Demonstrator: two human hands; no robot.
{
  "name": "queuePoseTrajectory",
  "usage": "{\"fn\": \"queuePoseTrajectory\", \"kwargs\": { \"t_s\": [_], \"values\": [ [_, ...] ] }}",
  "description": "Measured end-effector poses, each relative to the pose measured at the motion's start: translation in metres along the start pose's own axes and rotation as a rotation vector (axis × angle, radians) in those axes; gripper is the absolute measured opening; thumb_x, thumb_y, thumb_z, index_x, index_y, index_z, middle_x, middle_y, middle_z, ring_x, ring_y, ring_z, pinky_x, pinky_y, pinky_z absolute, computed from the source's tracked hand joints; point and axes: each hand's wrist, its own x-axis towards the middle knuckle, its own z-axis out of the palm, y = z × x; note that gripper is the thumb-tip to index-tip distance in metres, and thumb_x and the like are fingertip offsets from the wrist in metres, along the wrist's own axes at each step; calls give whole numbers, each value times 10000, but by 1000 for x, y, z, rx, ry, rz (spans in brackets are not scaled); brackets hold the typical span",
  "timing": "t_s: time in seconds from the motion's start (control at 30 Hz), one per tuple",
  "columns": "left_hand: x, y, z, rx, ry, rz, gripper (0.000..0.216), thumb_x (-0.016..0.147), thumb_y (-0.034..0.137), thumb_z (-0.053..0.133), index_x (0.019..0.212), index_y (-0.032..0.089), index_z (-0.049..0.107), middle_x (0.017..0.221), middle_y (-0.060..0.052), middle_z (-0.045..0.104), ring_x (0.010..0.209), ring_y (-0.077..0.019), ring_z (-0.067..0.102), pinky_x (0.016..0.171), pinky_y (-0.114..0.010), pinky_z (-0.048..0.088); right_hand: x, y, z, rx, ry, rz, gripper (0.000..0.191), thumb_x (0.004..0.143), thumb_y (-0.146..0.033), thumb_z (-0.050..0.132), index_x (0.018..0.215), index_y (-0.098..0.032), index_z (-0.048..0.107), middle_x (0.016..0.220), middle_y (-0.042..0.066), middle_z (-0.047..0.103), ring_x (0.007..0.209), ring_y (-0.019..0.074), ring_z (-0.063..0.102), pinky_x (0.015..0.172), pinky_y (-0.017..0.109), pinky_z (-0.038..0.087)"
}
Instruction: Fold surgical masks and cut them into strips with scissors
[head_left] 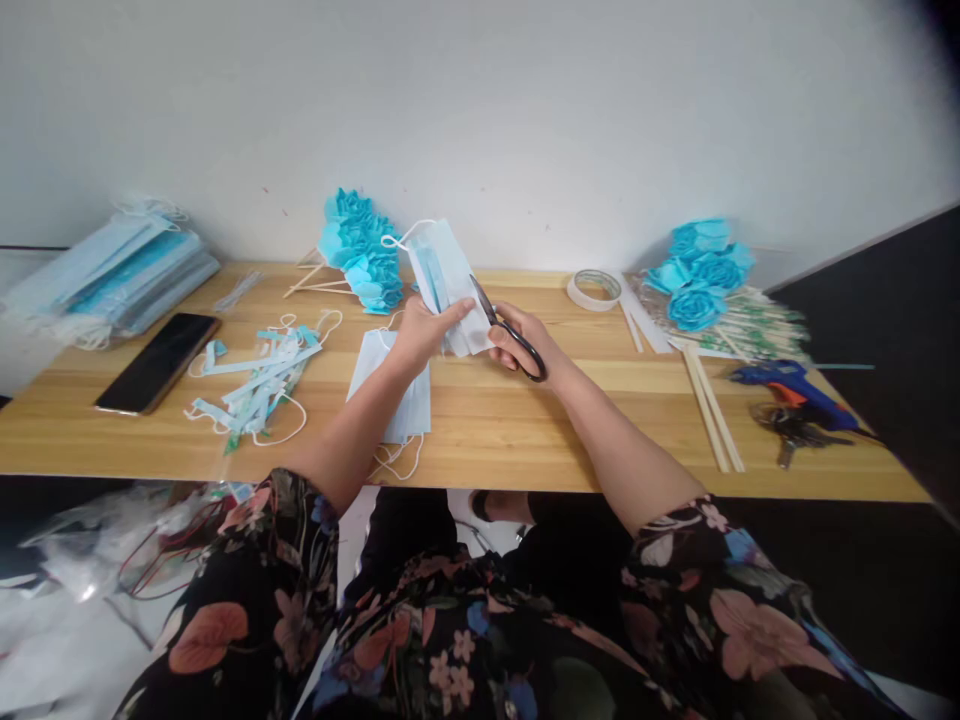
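Observation:
A pale blue face mask [448,262] is raised over the middle of the table, gripped by my left hand [429,328] with the thumb across it. One white ear loop sticks out at its upper left. My right hand [525,338] holds black-handled scissors [534,362], their blades lying along the mask's right edge. Whether the blades are parted is hard to make out. Below my left hand, more flat masks [409,400] lie on the table. To the left is a heap of cut mask strips [262,385] with ear loops.
A stack of masks [127,270] and a phone [157,362] lie at the left. Blue fabric flowers on sticks [364,250] rest near the wall. At the right are a tape roll [594,290], more blue flowers [701,275], wooden sticks [712,410] and a blue glue gun [795,390].

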Motion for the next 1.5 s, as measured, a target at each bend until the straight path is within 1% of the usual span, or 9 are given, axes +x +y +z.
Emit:
{"fn": "queuePoseTrajectory", "kwargs": {
  "t_s": [0.47,0.63,0.87,1.17,1.27,1.33,1.4,1.43,1.5],
  "values": [
    [4,10,0,86,-5,10,576,660,590,852,942,104,724,988,-140,773,974,-306,731,855,-393,596,4,4,2,18,74,-26,608,771,-677,763,1060,-178,573,583,-63,565,372,34,386,325,149,279],
    [6,13,3,110,-17,-16,596,643,589,855,963,106,717,992,-130,773,1010,-326,721,879,-417,595,5,6,0,23,99,-73,645,795,-671,743,1167,-170,581,577,-67,566,359,36,388,320,153,279],
    [-4,10,-3,155,-17,-72,630,626,555,854,1036,99,709,1135,-172,754,1094,-354,695,944,-458,567,9,10,-7,7,125,-140,788,788,-684,737,1355,-180,525,557,-80,559,348,50,393,313,163,274],
    [-21,22,-14,216,-66,-65,599,729,494,782,1161,90,687,1266,-192,710,1186,-355,661,1002,-474,543,11,14,-8,4,133,-129,823,765,-708,738,1366,-185,533,568,-74,558,355,57,398,308,172,272],
    [-45,45,-19,278,-198,-55,610,800,457,733,1301,121,640,1243,-166,721,1139,-324,682,960,-464,564,12,14,-10,1,139,-127,804,769,-717,728,1347,-190,542,574,-69,554,365,64,416,310,176,278],
    [-78,65,-22,379,-241,-48,650,841,403,715,1430,174,563,1211,-132,739,1097,-282,696,968,-444,558,12,15,-11,6,142,-128,808,760,-723,732,1336,-189,543,585,-67,552,381,67,433,312,174,279],
    [-125,81,-23,477,-258,-50,523,915,375,655,1408,211,597,1220,-107,742,1093,-245,696,1011,-416,533,12,14,-11,20,147,-126,819,746,-726,743,1332,-190,538,601,-68,552,396,66,447,313,169,279],
    [-150,83,-23,483,-334,-68,400,953,374,612,1317,217,668,1201,-92,751,1112,-234,691,1028,-395,521,11,14,-10,28,149,-124,824,744,-725,745,1333,-190,534,608,-68,553,404,66,454,315,167,280],
    [-194,70,-20,406,-666,-188,308,1001,360,540,1199,232,738,1185,-66,761,1137,-216,688,1030,-353,518,10,12,-9,46,149,-119,829,745,-722,747,1335,-182,528,607,-67,552,408,63,453,318,165,281]
  ]
}}
